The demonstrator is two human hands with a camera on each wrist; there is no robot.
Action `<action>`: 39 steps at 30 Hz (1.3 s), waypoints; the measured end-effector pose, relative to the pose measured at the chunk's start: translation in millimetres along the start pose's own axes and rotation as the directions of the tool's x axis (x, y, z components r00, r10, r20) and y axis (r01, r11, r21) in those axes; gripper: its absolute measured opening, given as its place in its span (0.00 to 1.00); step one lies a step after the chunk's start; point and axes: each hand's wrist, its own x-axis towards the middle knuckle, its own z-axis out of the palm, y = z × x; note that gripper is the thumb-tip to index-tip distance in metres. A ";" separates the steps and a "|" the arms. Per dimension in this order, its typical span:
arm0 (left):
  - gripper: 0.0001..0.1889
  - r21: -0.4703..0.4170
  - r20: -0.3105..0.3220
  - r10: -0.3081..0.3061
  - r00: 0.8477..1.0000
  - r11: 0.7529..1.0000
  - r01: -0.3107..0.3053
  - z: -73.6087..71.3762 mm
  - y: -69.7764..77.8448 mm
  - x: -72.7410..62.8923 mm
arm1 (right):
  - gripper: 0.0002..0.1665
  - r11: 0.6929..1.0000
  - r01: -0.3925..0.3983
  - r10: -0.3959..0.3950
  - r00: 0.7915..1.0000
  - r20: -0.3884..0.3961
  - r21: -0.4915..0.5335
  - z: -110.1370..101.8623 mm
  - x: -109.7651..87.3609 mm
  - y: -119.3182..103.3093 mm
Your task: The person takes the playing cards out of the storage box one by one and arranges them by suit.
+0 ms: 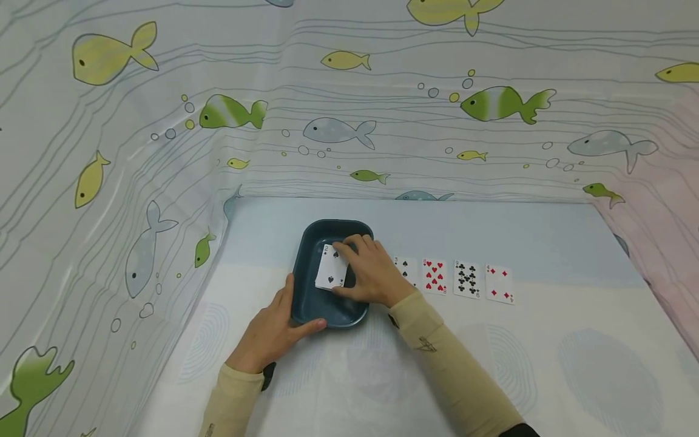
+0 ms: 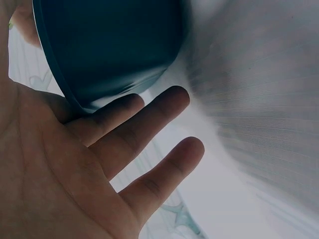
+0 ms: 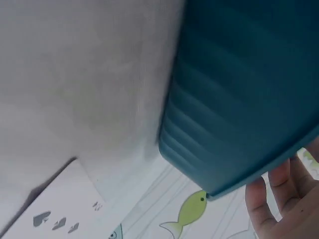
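Observation:
A dark teal plastic tray holds a small stack of white playing cards, the two of spades on top. My right hand reaches over the tray's right rim and pinches the cards, thumb at their near edge and forefinger at the far edge. At the near left corner my left hand rests against the tray, thumb across the near rim and fingers stretched along the left wall. In the left wrist view its fingers are straight and spread beside the tray wall.
Right of the tray lies a face-up row of cards: a three of spades, partly behind my right hand, an eight of hearts, a nine of clubs and a four of diamonds. A fish-print curtain hangs behind the table.

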 end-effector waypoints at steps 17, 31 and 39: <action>0.66 -0.006 -0.018 0.005 1.000 1.000 -0.005 3.3 -0.9 -1.0 | 0.54 0.994 0.000 0.012 0.994 -0.112 0.107 -40.9 -38.0 18.7; 0.66 -0.024 -0.018 0.014 1.000 1.000 -0.014 2.9 -0.8 -2.6 | 0.54 0.995 -0.010 0.015 0.999 -0.052 0.098 -54.2 -78.3 45.7; 0.67 -0.035 -0.004 0.003 1.000 0.999 -0.003 0.3 0.1 -2.0 | 0.52 0.996 -0.035 0.034 0.999 0.021 0.082 -50.5 -104.4 57.4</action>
